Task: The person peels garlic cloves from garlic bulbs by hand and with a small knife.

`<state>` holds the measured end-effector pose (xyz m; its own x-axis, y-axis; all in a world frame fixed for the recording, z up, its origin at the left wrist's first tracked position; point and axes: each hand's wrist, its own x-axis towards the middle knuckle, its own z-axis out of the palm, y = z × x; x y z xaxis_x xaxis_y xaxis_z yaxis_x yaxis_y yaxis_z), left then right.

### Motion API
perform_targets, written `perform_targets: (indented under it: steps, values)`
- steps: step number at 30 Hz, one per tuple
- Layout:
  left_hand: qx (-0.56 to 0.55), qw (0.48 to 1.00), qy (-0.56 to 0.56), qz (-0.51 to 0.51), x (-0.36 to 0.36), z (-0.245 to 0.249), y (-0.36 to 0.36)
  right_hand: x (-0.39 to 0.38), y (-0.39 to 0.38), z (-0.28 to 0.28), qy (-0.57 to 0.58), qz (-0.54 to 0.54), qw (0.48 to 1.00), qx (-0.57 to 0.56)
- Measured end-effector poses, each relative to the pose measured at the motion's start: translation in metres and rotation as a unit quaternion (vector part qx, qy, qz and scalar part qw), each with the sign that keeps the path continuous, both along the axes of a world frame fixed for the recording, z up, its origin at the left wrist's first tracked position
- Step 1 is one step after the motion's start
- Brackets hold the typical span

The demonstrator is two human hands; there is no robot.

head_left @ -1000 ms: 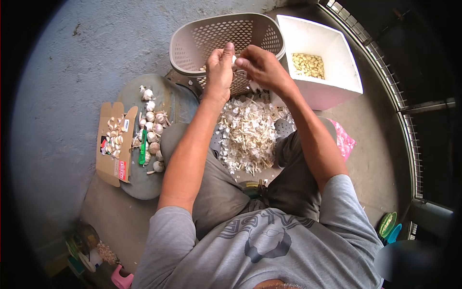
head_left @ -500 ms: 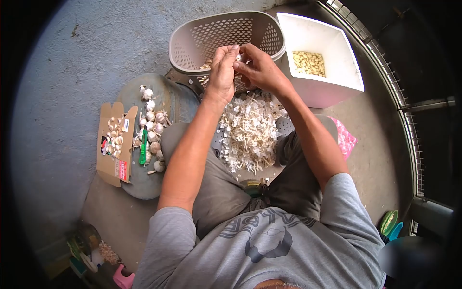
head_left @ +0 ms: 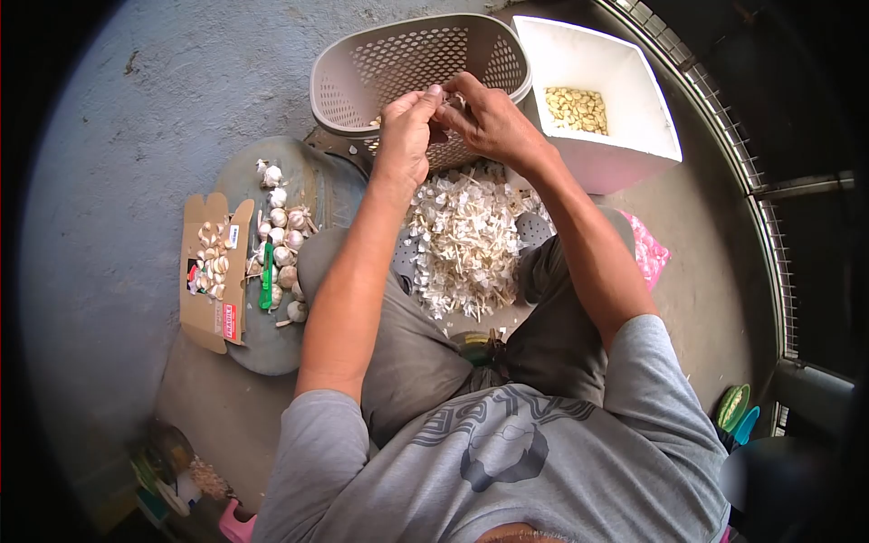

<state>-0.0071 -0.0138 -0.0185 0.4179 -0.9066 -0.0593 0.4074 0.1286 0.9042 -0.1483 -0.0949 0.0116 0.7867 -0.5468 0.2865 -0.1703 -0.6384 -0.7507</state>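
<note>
My left hand (head_left: 405,136) and my right hand (head_left: 489,119) meet over the near rim of a grey-brown perforated basket (head_left: 330,116). Both are closed, thumbs and fingertips pinching a small piece of garlic, mostly covered by the fingers. A few pale cloves show inside the basket beside my left hand. Below the hands, a heap of garlic skins and stalks (head_left: 466,244) lies on the floor between my feet. Whole garlic bulbs (head_left: 288,226) and a green box cutter (head_left: 267,276) are on a round grey-green surface (head_left: 272,357) to the left.
An open cardboard box (head_left: 204,330) with cloves stands at the left. Right of the basket, a white foam box (head_left: 625,149) contains peeled cloves (head_left: 577,110). A pink bag (head_left: 644,249) lies beside my right knee. Metal grating (head_left: 724,131) runs along the right.
My fingers have shifted around the garlic, and less of it shows now. My left hand has turned slightly and moved a little left. The whole view has shifted slightly.
</note>
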Motion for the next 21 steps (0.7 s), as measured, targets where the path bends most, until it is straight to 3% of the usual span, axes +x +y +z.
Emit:
perform_targets:
  steps: [3,6,13,16,18,21]
  values:
    - [0.007,0.995,0.067,-0.069,0.007,0.004,0.002,-0.001,0.006,0.005,-0.021,-0.018,0.998,-0.054]
    - [-0.016,0.993,0.090,-0.079,0.005,-0.003,0.001,-0.005,0.011,0.016,-0.064,0.000,0.998,0.022]
    - [0.039,0.984,-0.156,0.072,-0.011,-0.007,-0.007,0.014,0.012,-0.009,-0.112,-0.082,0.987,0.079]
    - [0.004,0.962,-0.249,0.113,-0.009,-0.010,-0.011,0.023,0.007,-0.020,-0.133,-0.089,0.982,0.103]
    - [-0.016,0.979,-0.175,0.108,-0.013,-0.010,-0.008,0.023,0.007,-0.018,-0.152,-0.095,0.968,0.176]
    - [-0.028,0.993,-0.065,0.092,-0.016,-0.011,-0.009,0.032,-0.005,-0.031,-0.170,-0.126,0.976,-0.050]
